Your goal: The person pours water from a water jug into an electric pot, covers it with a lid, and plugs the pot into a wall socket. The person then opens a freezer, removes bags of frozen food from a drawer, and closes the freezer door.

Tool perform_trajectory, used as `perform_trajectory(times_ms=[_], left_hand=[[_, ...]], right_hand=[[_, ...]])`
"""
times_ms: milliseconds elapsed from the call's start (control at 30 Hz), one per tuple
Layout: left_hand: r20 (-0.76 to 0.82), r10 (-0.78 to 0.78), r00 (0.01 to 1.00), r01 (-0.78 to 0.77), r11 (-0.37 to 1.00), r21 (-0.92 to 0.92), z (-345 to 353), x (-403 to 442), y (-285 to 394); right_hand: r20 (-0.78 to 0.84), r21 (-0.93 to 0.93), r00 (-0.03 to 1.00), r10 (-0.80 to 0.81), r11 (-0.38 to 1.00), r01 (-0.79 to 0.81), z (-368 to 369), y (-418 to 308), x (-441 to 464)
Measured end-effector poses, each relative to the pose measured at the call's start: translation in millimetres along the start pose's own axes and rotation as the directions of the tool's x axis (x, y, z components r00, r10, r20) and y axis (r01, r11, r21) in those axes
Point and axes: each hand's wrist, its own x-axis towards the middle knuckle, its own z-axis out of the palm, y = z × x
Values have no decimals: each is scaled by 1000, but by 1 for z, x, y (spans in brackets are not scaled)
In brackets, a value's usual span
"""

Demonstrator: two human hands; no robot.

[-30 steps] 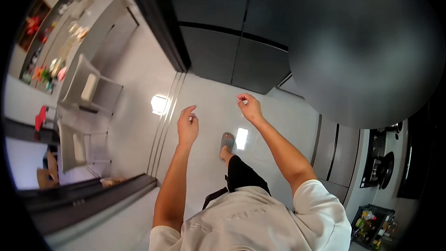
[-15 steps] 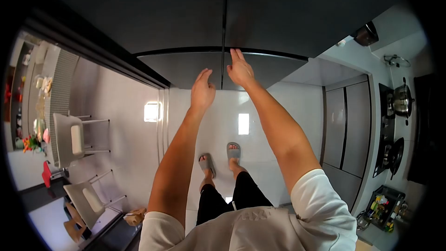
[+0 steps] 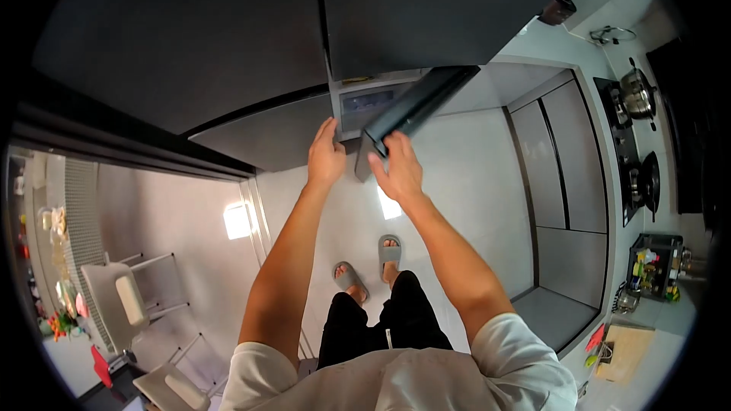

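Note:
A dark refrigerator-like cabinet (image 3: 198,38) fills the top of the view. Its lower right door (image 3: 411,110) is swung partly outward, showing a pale interior with a translucent drawer (image 3: 369,104). My right hand (image 3: 399,170) has its fingers on the near edge of that door, thumb apart from them. My left hand (image 3: 327,158) is held up by the lower left door (image 3: 263,131), fingers extended and holding nothing; whether it touches the cabinet is unclear.
Grey slippers (image 3: 390,253) are on my feet on the pale floor. At the right are a stove (image 3: 618,144) with a pot (image 3: 636,93) and a pan (image 3: 649,184), and a dark rack (image 3: 655,266). Chairs (image 3: 114,304) stand at the left.
The lower right door has swung outward with my right hand at its edge, and the inside now shows. My left hand has moved slightly left and down. The view has shifted.

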Motion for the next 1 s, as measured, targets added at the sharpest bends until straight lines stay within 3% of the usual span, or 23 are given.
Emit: perform_trajectory(times_ms=[133, 267, 367, 467, 633, 700, 733, 800, 833, 867, 900, 933, 967, 1000], left_hand=[[56, 39, 998, -36, 997, -66, 23, -3, -7], [16, 99, 995, -95, 982, -166, 84, 15, -42], [-11, 118, 993, -118, 967, -226, 137, 34, -79], [-44, 142, 989, -148, 946, -287, 192, 50, -119], [-129, 248, 960, -277, 913, -301, 243, 58, -171], [-138, 268, 953, -298, 912, -283, 244, 56, -179], [-154, 283, 947, -316, 907, -278, 242, 53, -184], [-179, 321, 930, -359, 896, -260, 237, 55, -187], [-196, 322, 926, -366, 893, -263, 236, 56, -189], [-205, 338, 918, -379, 901, -210, 233, 59, -194], [-212, 356, 910, -391, 908, -152, 229, 64, -195], [-222, 361, 906, -397, 906, -146, 223, 70, -189], [-237, 398, 886, -419, 907, -43, 219, 76, -184], [-242, 439, 865, -439, 897, 59, 217, 82, -179]], right_hand=[[-207, 10, 974, 94, 996, -94, -35, 49, -72], [-458, -102, 876, -153, 988, 119, -61, 145, -109], [-540, -110, 819, -197, 980, 163, -73, 199, -120], [-686, -112, 675, -271, 956, 271, -69, 237, -109], [-762, -81, 595, -256, 949, 304, -73, 264, -107], [-797, 149, 602, -47, 951, 272, -72, 260, -112], [-805, 147, 590, -57, 945, 291, -66, 254, -118], [-948, -158, 289, -132, 985, -72, -51, 233, -123], [-979, -190, 106, -175, 970, -154, -36, 216, -127], [-959, -229, 134, -249, 962, 148, -14, 219, -133], [-937, -235, 137, -322, 869, 435, 9, 224, -135], [-842, -161, 346, -415, 804, 572, 30, 202, -131], [-700, -265, 493, -516, 830, 491, 40, 184, -119], [-630, -182, 576, -521, 820, 543, 59, 177, -91]])
